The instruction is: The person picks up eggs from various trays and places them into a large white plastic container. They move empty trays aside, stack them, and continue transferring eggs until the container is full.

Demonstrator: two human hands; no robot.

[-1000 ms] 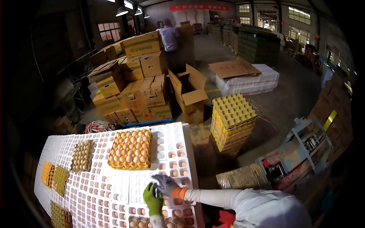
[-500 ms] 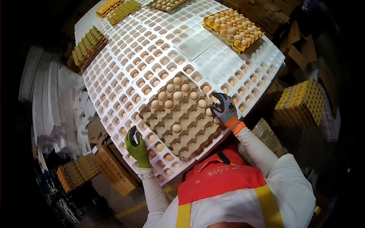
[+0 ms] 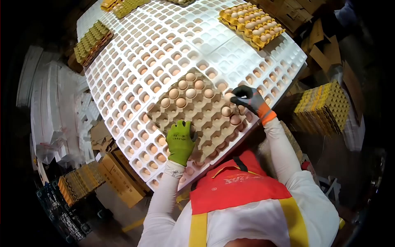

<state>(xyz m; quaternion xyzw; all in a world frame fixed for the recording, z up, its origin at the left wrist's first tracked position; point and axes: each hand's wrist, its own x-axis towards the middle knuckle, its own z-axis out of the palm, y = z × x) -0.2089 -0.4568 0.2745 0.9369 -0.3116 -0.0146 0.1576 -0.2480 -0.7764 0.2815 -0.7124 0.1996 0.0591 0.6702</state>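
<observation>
A brown cardboard egg tray [image 3: 205, 136] lies tilted over the white foam trays. It carries several eggs, mostly along its far and right edges. My left hand [image 3: 180, 144], in a green glove, reaches over the tray's lower left part. Its fingers curl down around the spot of a single egg, which they mostly hide. Past the tray's right edge, my right hand [image 3: 251, 101], in a grey and black glove with an orange cuff, pinches an egg [image 3: 229, 97] between thumb and fingers. Two eggs [image 3: 226, 111] sit in the tray just below that hand.
White foam trays [image 3: 135, 78] holding many eggs cover the table. A yellow tray of eggs [image 3: 252, 24] stands at the far right, and stacked green trays [image 3: 92, 43] at the left edge. Stacks of yellow trays [image 3: 323, 107] and cardboard boxes [image 3: 121, 179] stand beside the table.
My left hand has moved from the foam tray onto the lone egg in the cardboard tray. My right hand has lifted an egg off the tray's right edge. The view has shifted slightly.
</observation>
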